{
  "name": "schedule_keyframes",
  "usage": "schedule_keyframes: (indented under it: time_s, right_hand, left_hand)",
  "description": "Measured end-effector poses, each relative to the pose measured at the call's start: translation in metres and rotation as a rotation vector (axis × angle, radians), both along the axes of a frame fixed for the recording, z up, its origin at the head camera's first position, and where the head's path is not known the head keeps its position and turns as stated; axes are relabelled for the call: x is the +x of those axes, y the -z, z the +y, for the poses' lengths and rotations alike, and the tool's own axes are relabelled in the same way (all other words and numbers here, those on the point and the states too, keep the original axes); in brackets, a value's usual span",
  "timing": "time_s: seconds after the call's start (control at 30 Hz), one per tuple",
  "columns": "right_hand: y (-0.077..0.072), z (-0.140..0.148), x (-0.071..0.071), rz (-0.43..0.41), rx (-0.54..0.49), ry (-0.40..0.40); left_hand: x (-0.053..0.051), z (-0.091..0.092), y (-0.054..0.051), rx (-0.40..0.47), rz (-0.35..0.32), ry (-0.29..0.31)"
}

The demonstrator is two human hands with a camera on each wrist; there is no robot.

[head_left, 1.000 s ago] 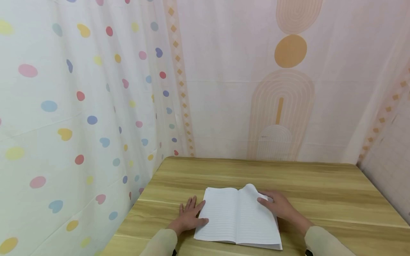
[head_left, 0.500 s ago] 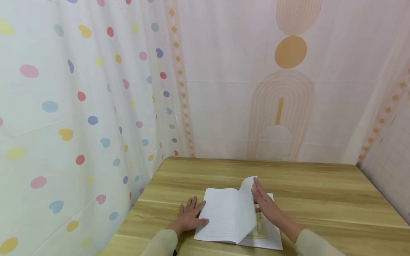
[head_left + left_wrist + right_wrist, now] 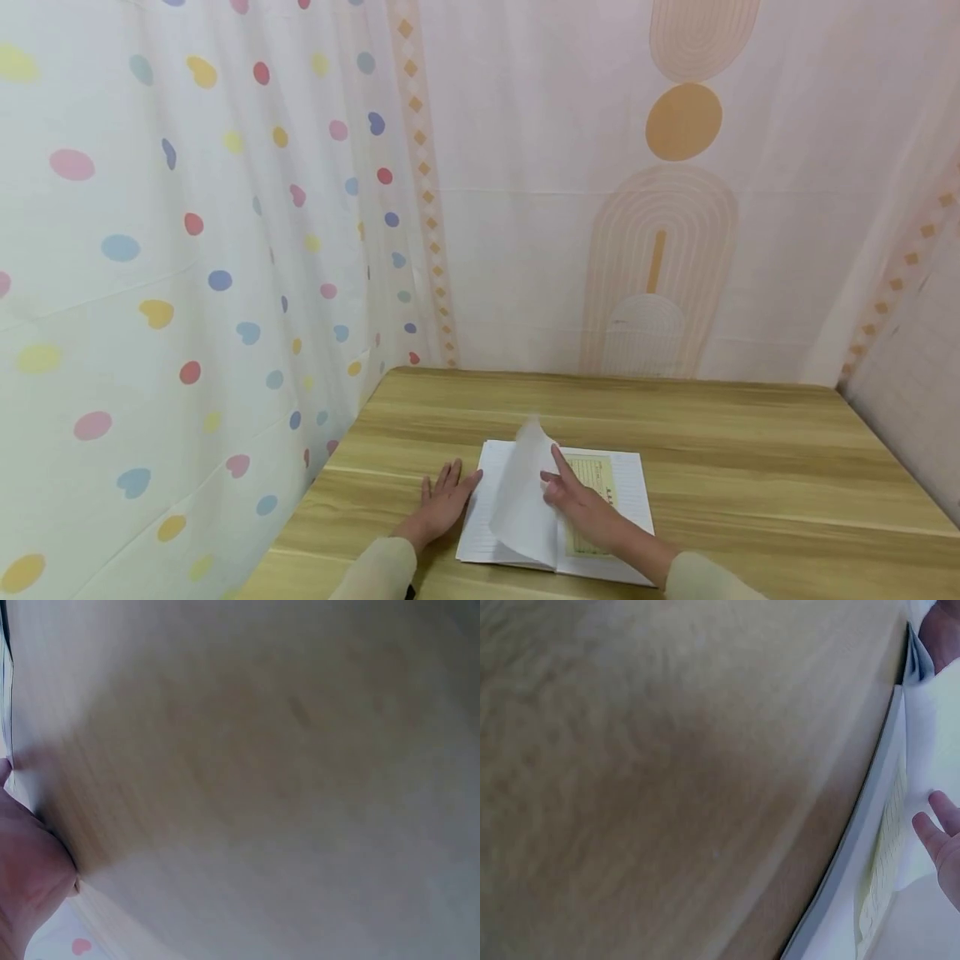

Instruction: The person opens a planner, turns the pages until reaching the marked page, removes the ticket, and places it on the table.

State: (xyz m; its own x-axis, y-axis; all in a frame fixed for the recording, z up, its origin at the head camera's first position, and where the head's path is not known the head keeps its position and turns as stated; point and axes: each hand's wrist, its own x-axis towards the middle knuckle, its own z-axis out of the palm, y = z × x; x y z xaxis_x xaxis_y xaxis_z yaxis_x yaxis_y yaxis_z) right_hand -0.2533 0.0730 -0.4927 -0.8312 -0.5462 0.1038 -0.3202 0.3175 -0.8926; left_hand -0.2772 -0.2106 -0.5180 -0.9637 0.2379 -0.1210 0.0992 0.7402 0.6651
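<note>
An open lined notebook (image 3: pixel 632 487) lies on the wooden table. One of its leaves (image 3: pixel 522 496) stands raised and blurred, leaning over the left half. My right hand (image 3: pixel 588 510) presses against that leaf with its fingers extended; the right wrist view shows the fingertips (image 3: pixel 928 829) at the paper. A yellowish printed slip (image 3: pixel 596 479) lies on the right-hand page, partly hidden under my right hand. At the notebook's left edge my left hand (image 3: pixel 447 506) rests with fingers spread, part of it under the leaf's side. Only the side of my left hand (image 3: pixel 30 862) appears in the left wrist view.
The wooden table (image 3: pixel 750 442) stretches beyond the notebook on all sides. A dotted curtain (image 3: pixel 225 208) hangs at the left, and a patterned curtain (image 3: pixel 525 250) hangs behind the table's far edge.
My right hand has moved left, sweeping the leaf from the right half across the notebook's middle. The yellowish slip has come into sight beneath. My left hand has stayed in place.
</note>
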Motion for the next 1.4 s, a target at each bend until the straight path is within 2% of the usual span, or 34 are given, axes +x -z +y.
schedule_keyframes:
  time_s: [0.17, 0.3, 0.4, 0.53, 0.63, 0.77, 0.97, 1.1, 1.23, 1.4]
  right_hand:
    - [0.001, -0.005, 0.003, -0.014, 0.066, -0.019]
    - [0.001, -0.003, 0.002, -0.014, 0.105, -0.026]
    - [0.0, 0.0, -0.001, 0.023, 0.11, -0.021]
    - [0.0, 0.007, -0.007, 0.077, 0.105, -0.007]
    - [0.001, 0.016, -0.012, 0.086, 0.11, 0.015]
    - [0.005, 0.03, -0.02, 0.103, 0.151, 0.097]
    - [0.011, 0.053, -0.032, 0.183, 0.282, 0.266]
    - [0.01, 0.064, -0.038, 0.209, 0.416, 0.332]
    - [0.01, 0.069, -0.041, 0.207, 0.517, 0.347]
    - [0.015, 0.071, -0.044, 0.172, 0.623, 0.294]
  left_hand:
    - [0.001, 0.001, -0.001, 0.019, 0.008, -0.012]
    - [0.0, 0.0, -0.001, -0.116, 0.019, 0.036]
    - [0.001, -0.001, 0.0, -0.219, 0.035, 0.086]
    - [0.001, -0.003, 0.0, -0.208, 0.03, 0.1]
    - [0.002, -0.004, 0.0, -0.192, 0.027, 0.101]
    - [0.001, -0.004, 0.0, -0.188, 0.027, 0.098]
    - [-0.001, -0.006, 0.001, -0.186, 0.012, 0.101]
    - [0.001, -0.006, -0.001, -0.188, 0.009, 0.099]
    - [0.003, -0.003, -0.004, -0.187, 0.014, 0.091]
    - [0.004, -0.003, -0.005, -0.196, 0.015, 0.094]
